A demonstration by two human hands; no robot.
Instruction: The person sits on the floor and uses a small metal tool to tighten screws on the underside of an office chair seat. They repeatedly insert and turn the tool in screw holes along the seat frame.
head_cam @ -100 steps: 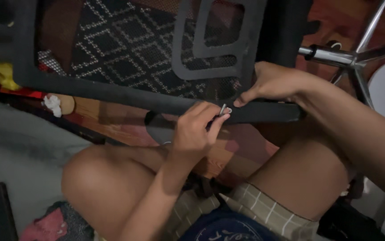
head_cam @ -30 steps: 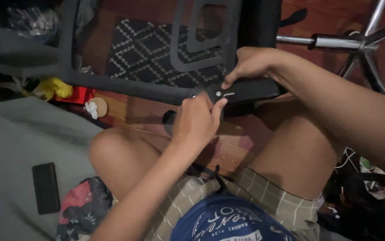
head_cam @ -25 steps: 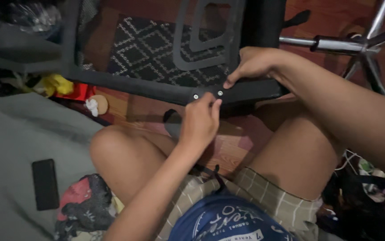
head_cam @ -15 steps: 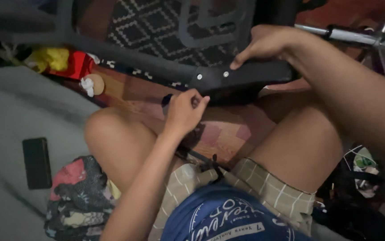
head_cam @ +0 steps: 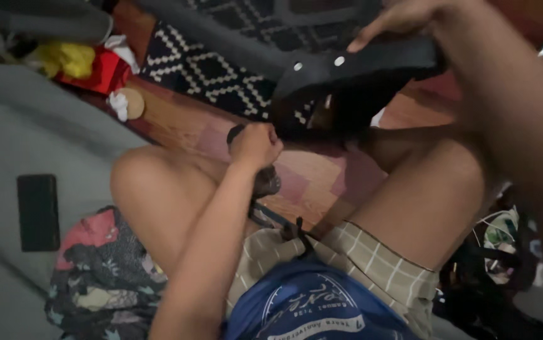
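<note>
Both hands work: left hand (head_cam: 256, 145) fist-clenched, right hand (head_cam: 403, 16) fingers gripping the black chair frame (head_cam: 372, 60).

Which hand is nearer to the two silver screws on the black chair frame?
Right. The right hand grips the black chair frame just beside the silver screws; the left hand is a closed fist lower down, clear of the frame.

A seated person is seen from above, with bare arms, bare knees and no sleeves in view. Light khaki shorts (head_cam: 372, 264) crossed by thin pale check lines are worn, with a dark drawstring knotted at the waist. A blue shirt (head_cam: 312, 305) with a white printed design is worn above them. No rings or watch can be made out
</note>
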